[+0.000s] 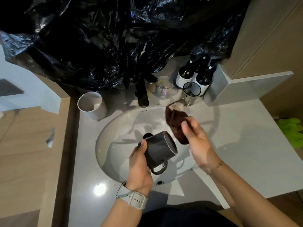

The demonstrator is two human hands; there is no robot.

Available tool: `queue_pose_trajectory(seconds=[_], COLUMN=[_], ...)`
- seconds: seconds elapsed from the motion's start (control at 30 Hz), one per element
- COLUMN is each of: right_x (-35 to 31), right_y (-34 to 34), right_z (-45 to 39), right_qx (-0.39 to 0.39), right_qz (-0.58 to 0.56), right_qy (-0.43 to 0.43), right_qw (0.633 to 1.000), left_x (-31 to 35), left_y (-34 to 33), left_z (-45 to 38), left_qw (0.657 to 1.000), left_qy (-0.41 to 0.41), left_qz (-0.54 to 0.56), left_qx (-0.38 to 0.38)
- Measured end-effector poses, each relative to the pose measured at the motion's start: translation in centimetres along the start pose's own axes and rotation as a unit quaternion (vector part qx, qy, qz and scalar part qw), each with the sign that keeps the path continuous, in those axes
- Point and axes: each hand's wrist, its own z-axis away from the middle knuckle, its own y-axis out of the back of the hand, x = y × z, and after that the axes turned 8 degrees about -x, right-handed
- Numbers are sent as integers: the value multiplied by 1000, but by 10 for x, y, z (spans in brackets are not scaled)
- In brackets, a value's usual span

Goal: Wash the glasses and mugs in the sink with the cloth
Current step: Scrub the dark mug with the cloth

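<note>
A dark grey mug lies tilted over the white oval sink, mouth to the right and handle down. My left hand grips it by the base. My right hand pinches a dark brown cloth just right of the mug's mouth, apart from it. A clear glass and a dark-rimmed glass stand on the counter behind the sink, right of the black tap. A white mug stands at the sink's back left.
Black plastic sheeting hangs over the wall behind the tap. Three dark bottles stand at the back right corner. Something bright green lies at the counter's right edge. The grey counter surrounds the sink.
</note>
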Motion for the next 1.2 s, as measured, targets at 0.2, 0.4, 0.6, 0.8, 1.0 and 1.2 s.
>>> queue_pose_trajectory(seconds=[0.2, 0.4, 0.6, 0.8, 1.0, 1.2], right_x=[29, 29, 34, 36, 33, 42], right_y=[9, -9, -23, -27, -31, -39], right_z=[38, 28, 11, 5, -2, 6], right_qx=[-206, -158, -66, -83, -86, 14], right_qz=[239, 177, 58, 23, -214, -36], right_qy=[62, 110, 48, -59, -222, -58], right_qw=[947, 965, 995, 994, 947, 998], left_x=[-1, 1, 12, 12, 1, 18], left_y=[3, 2, -9, -17, -16, -20], left_z=[2, 5, 6, 4, 3, 2], left_qw=[998, 996, 997, 992, 954, 987], left_qy=[-59, -65, -66, -103, -192, -116], left_qz=[-10, -39, -42, -74, -232, -112], left_qx=[-23, -36, -6, 24, 13, 2])
